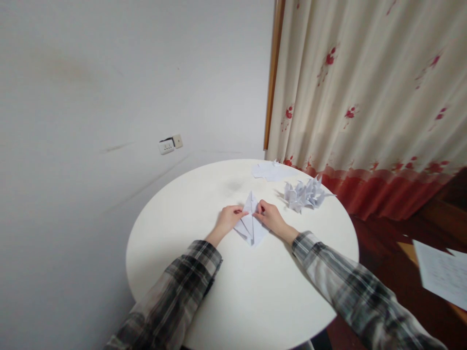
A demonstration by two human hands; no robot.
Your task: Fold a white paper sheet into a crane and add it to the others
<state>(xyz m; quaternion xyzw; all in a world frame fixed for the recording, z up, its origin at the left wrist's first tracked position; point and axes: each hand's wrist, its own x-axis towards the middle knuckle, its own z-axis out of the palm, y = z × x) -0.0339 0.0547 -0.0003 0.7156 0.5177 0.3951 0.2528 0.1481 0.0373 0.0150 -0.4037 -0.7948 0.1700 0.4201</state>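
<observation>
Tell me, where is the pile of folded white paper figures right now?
The pile of folded white paper figures sits on the round white table, toward its far right edge, just beyond the right hand and near the flowered curtain.

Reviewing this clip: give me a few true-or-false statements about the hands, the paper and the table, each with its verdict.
1. Both hands press on a white folded paper piece on the round white table. True: the left hand and right hand pinch its two sides.
2. The folded piece is a closed ball. False: it is a flat kite-like shape with pointed ends.
3. A cluster of finished white folded paper figures lies to the right of the hands. True.
4. The cream curtain with red flowers hangs on the left. False: it hangs on the right; a white wall socket is on the left.
</observation>
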